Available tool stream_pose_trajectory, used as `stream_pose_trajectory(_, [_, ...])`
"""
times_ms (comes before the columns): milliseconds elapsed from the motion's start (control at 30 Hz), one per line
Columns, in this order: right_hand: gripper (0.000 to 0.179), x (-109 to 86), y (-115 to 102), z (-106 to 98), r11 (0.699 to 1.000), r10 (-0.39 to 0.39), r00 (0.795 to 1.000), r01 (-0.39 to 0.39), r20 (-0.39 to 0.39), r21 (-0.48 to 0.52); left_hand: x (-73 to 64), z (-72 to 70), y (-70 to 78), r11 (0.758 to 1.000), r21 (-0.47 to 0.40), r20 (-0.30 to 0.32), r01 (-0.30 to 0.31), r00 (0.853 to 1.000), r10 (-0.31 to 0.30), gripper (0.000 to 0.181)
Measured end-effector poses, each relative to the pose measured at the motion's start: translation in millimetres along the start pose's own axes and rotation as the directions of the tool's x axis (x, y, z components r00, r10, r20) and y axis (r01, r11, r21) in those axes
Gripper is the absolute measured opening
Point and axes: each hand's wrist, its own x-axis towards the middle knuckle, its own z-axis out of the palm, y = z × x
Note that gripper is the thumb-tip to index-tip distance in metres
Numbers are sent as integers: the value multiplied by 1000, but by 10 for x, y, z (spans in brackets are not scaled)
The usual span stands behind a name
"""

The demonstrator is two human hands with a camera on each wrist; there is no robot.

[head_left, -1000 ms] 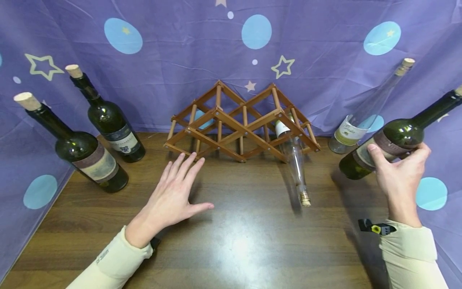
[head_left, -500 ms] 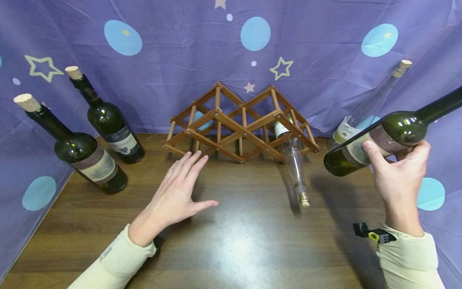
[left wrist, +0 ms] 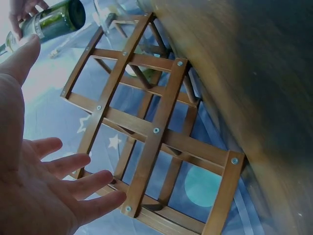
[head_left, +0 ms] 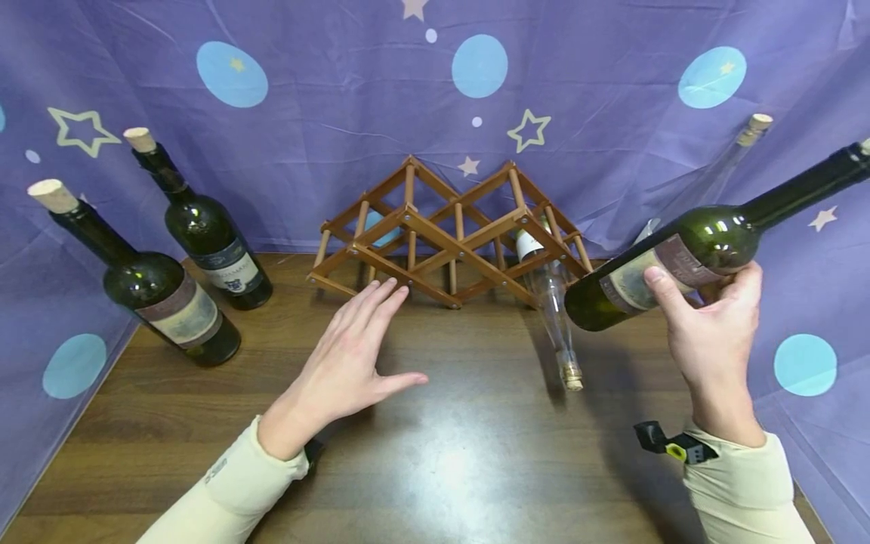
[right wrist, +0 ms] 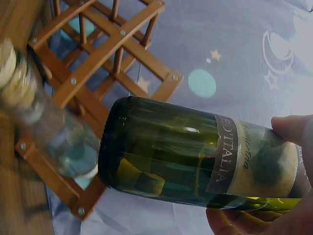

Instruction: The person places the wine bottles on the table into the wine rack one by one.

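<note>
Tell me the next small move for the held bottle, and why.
I'd probably have the right hand turn the held green bottle base-first toward the wooden rack: it slants with its neck to the right, whereas the clear bottle in the rack lies neck outward, and the rack's left half holds no bottle.

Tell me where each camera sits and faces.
Head: worn there, facing forward-down at the wooden rack; left hand, right hand, sleeves show.
Left wrist: worn there, facing the rack; left hand near, right hand beyond.
Right wrist: worn there, facing the held bottle; right hand at edge.
Both wrist views share rack and held bottle.
</note>
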Motion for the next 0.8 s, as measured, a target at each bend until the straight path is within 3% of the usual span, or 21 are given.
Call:
stream_pose_trajectory(233, [62, -140, -33, 199, 993, -11, 996, 0, 93, 120, 86, 18, 65, 999, -24, -24, -32, 999, 32, 122])
stream_pose_trajectory(467, [63, -304, -24, 434, 990, -32, 981, 5, 191, 140, 181, 46, 138, 997, -46, -39, -55, 998, 53, 121])
stream_pose_trajectory(600, [64, -390, -1, 577, 979, -28, 970, -22, 243, 201, 250, 80, 183, 996, -66, -44, -64, 997, 61, 122])
stream_pose_trajectory(800, [65, -521, 40, 754, 976, -7, 948, -63, 319, 208, 338, 161, 278, 994, -98, -25, -57, 998, 55, 120])
